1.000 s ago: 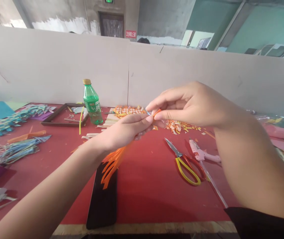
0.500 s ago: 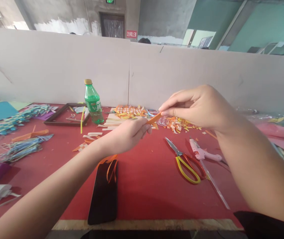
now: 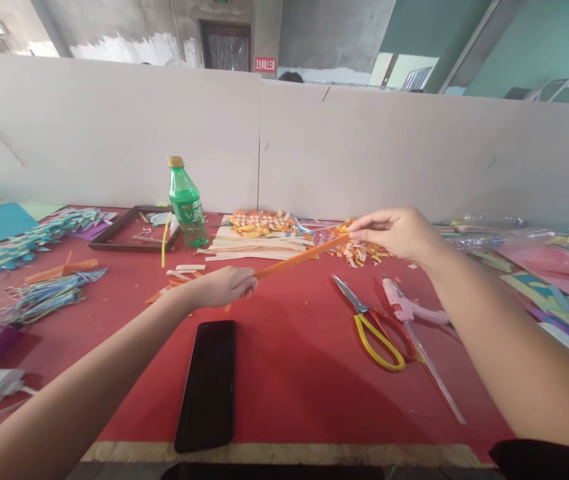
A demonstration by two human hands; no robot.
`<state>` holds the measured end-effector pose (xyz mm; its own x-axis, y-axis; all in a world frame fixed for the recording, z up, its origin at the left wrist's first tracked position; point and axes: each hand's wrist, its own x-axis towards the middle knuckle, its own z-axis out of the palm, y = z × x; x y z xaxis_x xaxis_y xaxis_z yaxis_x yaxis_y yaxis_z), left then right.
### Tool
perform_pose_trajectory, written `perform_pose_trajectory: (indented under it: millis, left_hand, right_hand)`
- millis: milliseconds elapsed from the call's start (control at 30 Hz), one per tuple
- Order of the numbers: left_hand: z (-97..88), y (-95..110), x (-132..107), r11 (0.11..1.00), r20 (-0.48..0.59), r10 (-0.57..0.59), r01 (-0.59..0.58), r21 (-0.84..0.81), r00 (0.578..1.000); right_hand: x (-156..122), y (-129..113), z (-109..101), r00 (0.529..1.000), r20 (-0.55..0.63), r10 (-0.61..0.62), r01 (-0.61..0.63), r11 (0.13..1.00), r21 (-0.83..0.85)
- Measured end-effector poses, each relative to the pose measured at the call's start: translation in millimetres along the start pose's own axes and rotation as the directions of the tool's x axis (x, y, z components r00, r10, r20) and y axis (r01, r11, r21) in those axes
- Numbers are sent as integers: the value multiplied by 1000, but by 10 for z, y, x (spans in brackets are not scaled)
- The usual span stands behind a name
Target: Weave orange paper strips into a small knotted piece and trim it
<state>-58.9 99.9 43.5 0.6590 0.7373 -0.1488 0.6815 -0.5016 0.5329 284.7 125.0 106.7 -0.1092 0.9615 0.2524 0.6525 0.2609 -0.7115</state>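
A long orange paper strip bundle (image 3: pixel 300 257) is stretched taut in the air between both hands, above the red table (image 3: pixel 294 387). My left hand (image 3: pixel 224 285) is closed in a pinch on its lower left end. My right hand (image 3: pixel 398 233) pinches the upper right end, fingers pressed together. Just behind the strips lie a woven orange-and-white paper mat (image 3: pixel 259 223) and a pile of cream paper strips (image 3: pixel 252 245). Small orange and white paper scraps (image 3: pixel 362 253) lie under my right hand.
A black phone (image 3: pixel 209 383) lies near the front edge. Yellow-handled scissors (image 3: pixel 377 328) and a pink glue gun (image 3: pixel 404 308) lie at the right. A green bottle (image 3: pixel 186 204) stands by a wooden frame (image 3: pixel 127 230). Blue paper strips (image 3: pixel 39 297) are at the left, a cardboard wall (image 3: pixel 314 147) behind.
My hands have drawn apart, the left moving down and left, the right moving right. The orange strips, bunched and dangling before, are now pulled out straight between them.
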Motion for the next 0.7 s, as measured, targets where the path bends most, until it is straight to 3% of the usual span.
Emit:
perform_pose_trajectory:
  millis: [233, 567, 700]
  left_hand:
    - [19, -155, -22, 997, 64, -58, 55, 52, 996]
    - [99, -379, -41, 976, -38, -158, 162, 148, 987]
    - [160, -419, -71, 978, -33, -135, 138, 158, 990]
  right_hand:
    - [-34, 218, 61, 999, 2, 47, -47, 999, 10]
    - [-113, 460, 333, 996, 35, 85, -89, 982, 169]
    - [-178, 574, 451, 993, 42, 108, -114, 978, 176]
